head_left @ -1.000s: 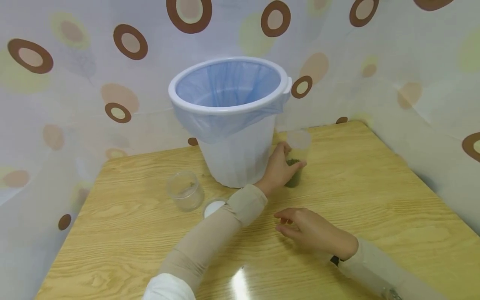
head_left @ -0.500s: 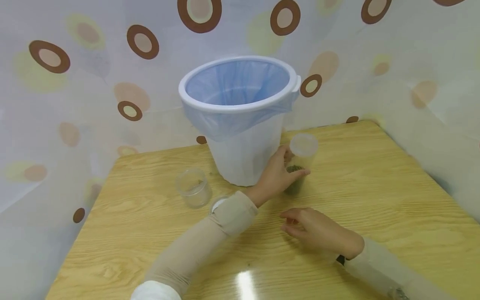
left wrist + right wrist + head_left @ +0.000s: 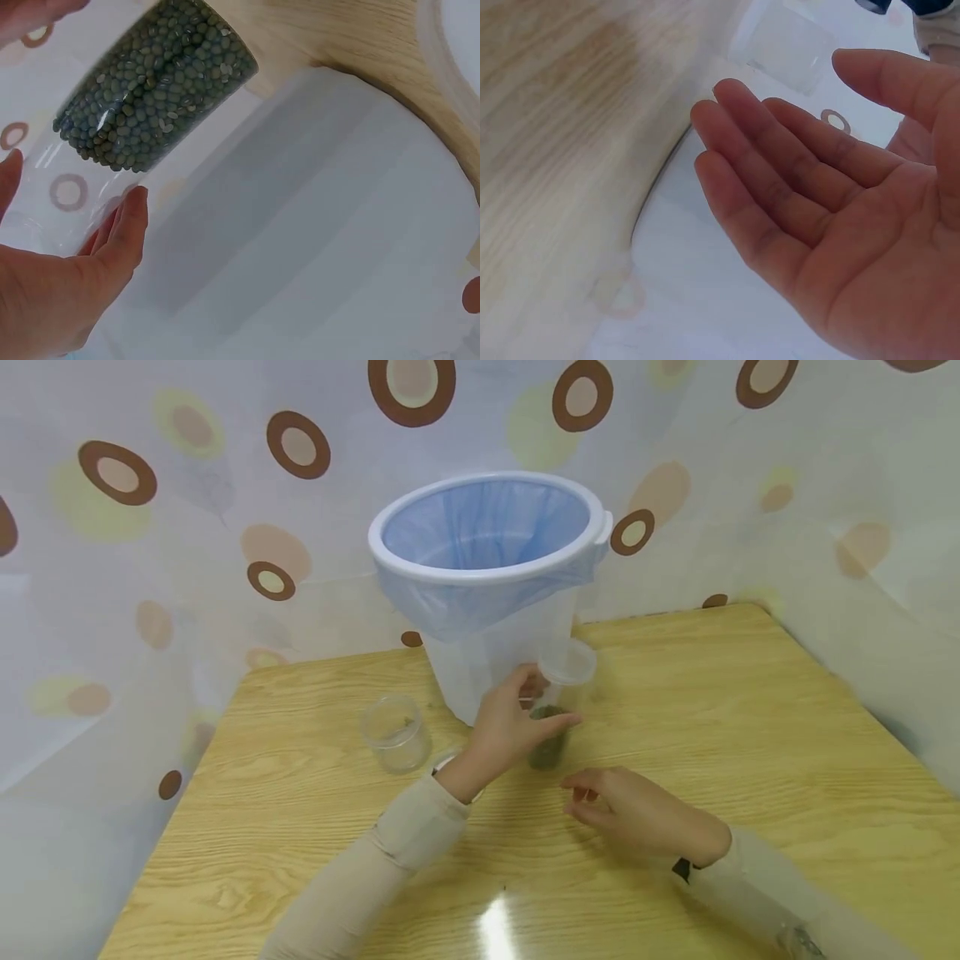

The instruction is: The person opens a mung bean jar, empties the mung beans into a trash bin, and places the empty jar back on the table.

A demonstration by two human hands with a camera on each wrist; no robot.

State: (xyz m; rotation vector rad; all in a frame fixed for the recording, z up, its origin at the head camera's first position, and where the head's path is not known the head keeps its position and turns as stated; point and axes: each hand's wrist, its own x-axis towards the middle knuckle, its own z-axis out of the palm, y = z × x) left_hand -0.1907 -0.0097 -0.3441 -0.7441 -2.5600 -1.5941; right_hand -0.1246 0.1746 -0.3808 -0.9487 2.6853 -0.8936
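My left hand (image 3: 501, 727) grips a clear, tall jar (image 3: 572, 668) part-filled with green mung beans (image 3: 161, 90). In the head view the jar leans slightly, just in front of the bin; whether its base touches the table cannot be told. The fingers (image 3: 124, 232) lie along the clear wall in the left wrist view. My right hand (image 3: 645, 814) hovers over the table to the jar's right with nothing in it. Its fingers (image 3: 772, 187) are loosely bent and the palm shows in the right wrist view.
A white bin (image 3: 487, 652) with a blue liner (image 3: 487, 527) stands at the back of the wooden table (image 3: 300, 827). Left of my forearm sits a clear round container (image 3: 397, 735). A small dish with white contents (image 3: 444, 762) is partly hidden by my left wrist.
My left hand has carried the jar of beans leftward and nearer to me. The view has turned slightly left. My right hand stays nearly still.
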